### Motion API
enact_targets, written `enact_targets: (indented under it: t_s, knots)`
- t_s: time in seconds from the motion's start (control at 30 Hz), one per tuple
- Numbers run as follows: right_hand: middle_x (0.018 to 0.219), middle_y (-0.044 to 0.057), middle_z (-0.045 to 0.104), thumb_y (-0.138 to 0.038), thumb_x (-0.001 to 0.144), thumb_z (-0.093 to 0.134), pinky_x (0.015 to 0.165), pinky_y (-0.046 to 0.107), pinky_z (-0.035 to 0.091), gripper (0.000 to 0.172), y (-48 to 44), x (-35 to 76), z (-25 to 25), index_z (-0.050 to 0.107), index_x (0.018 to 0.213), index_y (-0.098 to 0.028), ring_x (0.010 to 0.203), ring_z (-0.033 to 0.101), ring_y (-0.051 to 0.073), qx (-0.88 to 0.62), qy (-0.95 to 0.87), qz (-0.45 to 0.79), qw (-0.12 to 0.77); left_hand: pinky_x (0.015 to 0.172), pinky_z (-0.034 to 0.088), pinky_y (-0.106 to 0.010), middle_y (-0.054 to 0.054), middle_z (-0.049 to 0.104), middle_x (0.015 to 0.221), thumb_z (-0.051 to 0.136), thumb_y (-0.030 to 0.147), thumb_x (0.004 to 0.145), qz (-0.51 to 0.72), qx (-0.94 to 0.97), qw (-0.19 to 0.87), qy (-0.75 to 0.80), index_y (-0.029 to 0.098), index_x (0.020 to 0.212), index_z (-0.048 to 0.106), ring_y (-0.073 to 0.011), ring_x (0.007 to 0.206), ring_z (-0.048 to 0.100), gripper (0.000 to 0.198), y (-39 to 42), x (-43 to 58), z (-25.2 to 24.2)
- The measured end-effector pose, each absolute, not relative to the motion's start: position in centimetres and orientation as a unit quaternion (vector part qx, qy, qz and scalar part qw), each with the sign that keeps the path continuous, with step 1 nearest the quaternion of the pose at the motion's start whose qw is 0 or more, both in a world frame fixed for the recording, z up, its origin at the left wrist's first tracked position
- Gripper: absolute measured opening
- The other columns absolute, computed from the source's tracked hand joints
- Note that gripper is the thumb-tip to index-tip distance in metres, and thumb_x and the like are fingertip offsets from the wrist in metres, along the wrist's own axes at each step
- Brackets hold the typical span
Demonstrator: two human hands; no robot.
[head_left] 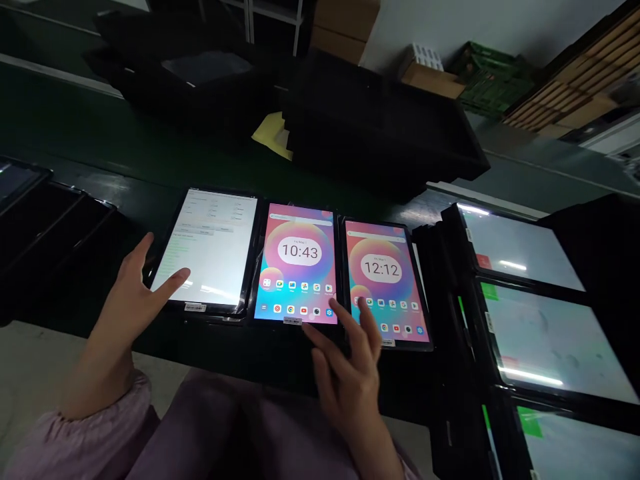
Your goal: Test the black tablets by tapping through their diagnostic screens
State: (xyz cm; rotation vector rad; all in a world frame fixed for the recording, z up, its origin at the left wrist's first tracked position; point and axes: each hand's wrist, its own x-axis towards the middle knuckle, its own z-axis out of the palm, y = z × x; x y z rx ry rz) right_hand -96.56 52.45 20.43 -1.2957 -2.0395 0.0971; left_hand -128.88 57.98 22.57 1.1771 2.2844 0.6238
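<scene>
Three lit tablets lie side by side on the dark table. The left tablet (215,233) shows a white page with grey buttons and green text. My left hand (133,293) is at its left edge, thumb over the lower screen and fingers spread. A pink and blue home screen with 10:43 glows on the middle tablet (300,267). Over its lower right corner is my right hand (350,367), fingers apart and holding nothing; whether a fingertip touches the glass I cannot tell. The right tablet (385,283) reads 12:12, partly covered by that hand.
Stacked tablets with pale lit screens (550,340) stand at the right. Dark tablets (50,220) lie at the far left. Black trays (380,113) are piled behind, with a yellow sheet (273,135) beside them. A green crate (493,77) and cardboard boxes (345,27) are farther back.
</scene>
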Motion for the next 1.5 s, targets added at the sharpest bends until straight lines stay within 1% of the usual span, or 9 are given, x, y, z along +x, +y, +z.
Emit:
enact_targets:
  t_s: [0.17,0.33,0.53,0.67,0.8,1.1,1.27,1.4,1.5]
  knots:
    - [0.159,0.011,0.046,-0.022,0.1,0.059,0.115,0.069,0.045,0.03,53.4,-100.1,20.7,0.072,0.128,-0.024,0.161,0.012,0.042,-0.467,-0.827,0.078,0.303,0.124,0.031,-0.063,-0.004,0.025,0.175,0.075,0.064,0.082,0.28,0.431,0.305,0.802,0.036,0.168,0.023,-0.0415,0.155,0.031,0.104,56.3,-130.5,21.6]
    - [0.161,0.011,0.045,-0.023,0.1,0.06,0.115,0.079,0.037,0.028,54.1,-101.3,20.7,0.073,0.125,-0.023,0.161,0.005,0.045,-0.461,-0.835,0.073,0.292,0.126,0.034,-0.047,-0.004,0.034,0.171,0.073,0.047,0.09,0.37,0.37,0.366,0.77,0.031,0.164,0.036,-0.0303,0.153,0.04,0.084,54.9,-131.9,21.7]
    - [0.145,0.009,0.062,-0.014,0.099,0.061,0.113,0.071,0.042,0.022,53.7,-97.8,20.2,0.079,0.108,-0.023,0.154,0.031,0.045,-0.488,-0.766,0.027,0.418,0.125,0.036,-0.049,-0.008,0.056,0.156,0.083,0.045,0.081,0.395,0.335,0.433,0.738,0.029,0.15,0.058,-0.034,0.146,0.049,0.075,54.7,-132.9,21.2]
    - [0.135,0.006,0.07,-0.01,0.098,0.062,0.109,0.066,0.047,0.024,53.1,-93.7,19.1,0.081,0.102,-0.024,0.146,0.046,0.043,-0.526,-0.73,-0.022,0.435,0.124,0.039,-0.052,-0.01,0.059,0.153,0.088,0.049,0.072,0.418,0.323,0.452,0.719,0.024,0.152,0.055,-0.0376,0.141,0.054,0.09,55.1,-132.6,20.7]
    - [0.128,0.005,0.073,-0.009,0.098,0.063,0.105,0.062,0.05,0.028,52.1,-90.4,18.6,0.083,0.104,-0.027,0.137,0.056,0.04,-0.56,-0.695,-0.064,0.445,0.119,0.045,-0.052,-0.01,0.062,0.15,0.087,0.048,0.075,0.43,0.316,0.45,0.716,0.025,0.153,0.055,-0.0371,0.139,0.056,0.087,55.4,-132.0,20.7]
    - [0.125,0.006,0.075,-0.011,0.099,0.062,0.101,0.056,0.053,0.028,52.2,-89.9,18.6,0.082,0.109,-0.028,0.132,0.062,0.038,-0.572,-0.674,-0.081,0.461,0.113,0.05,-0.055,-0.01,0.075,0.128,0.082,0.041,0.082,0.413,0.278,0.432,0.751,0.024,0.149,0.059,-0.0348,0.122,0.069,0.073,57.7,-131.9,22.0]
    - [0.123,0.007,0.075,-0.01,0.097,0.065,0.098,0.058,0.054,0.024,52.4,-90.4,18.7,0.083,0.1,-0.025,0.129,0.063,0.039,-0.552,-0.684,-0.062,0.473,0.104,0.055,-0.047,-0.015,0.072,0.133,0.084,0.04,0.077,0.416,0.326,0.428,0.733,0.012,0.136,0.068,-0.0337,0.125,0.067,0.067,65.3,-132.9,22.4]
    - [0.122,0.008,0.075,-0.01,0.098,0.064,0.094,0.053,0.054,0.022,52.1,-89.7,19.1,0.083,0.096,-0.022,0.127,0.065,0.037,-0.55,-0.686,-0.071,0.471,0.087,0.06,-0.041,-0.01,0.081,0.099,0.089,0.033,0.067,0.405,0.338,0.419,0.739,0.011,0.106,0.077,-0.0335,0.104,0.074,0.046,70.9,-132.5,22.3]
    - [0.123,0.009,0.075,-0.011,0.099,0.063,0.095,0.053,0.053,0.022,51.7,-88.8,19.1,0.083,0.097,-0.021,0.127,0.064,0.037,-0.569,-0.672,-0.084,0.466,0.072,0.059,-0.036,-0.004,0.077,0.077,0.088,0.031,0.065,0.403,0.335,0.42,0.741,0.012,0.098,0.076,-0.0293,0.083,0.074,0.04,72.3,-131.5,22.5]
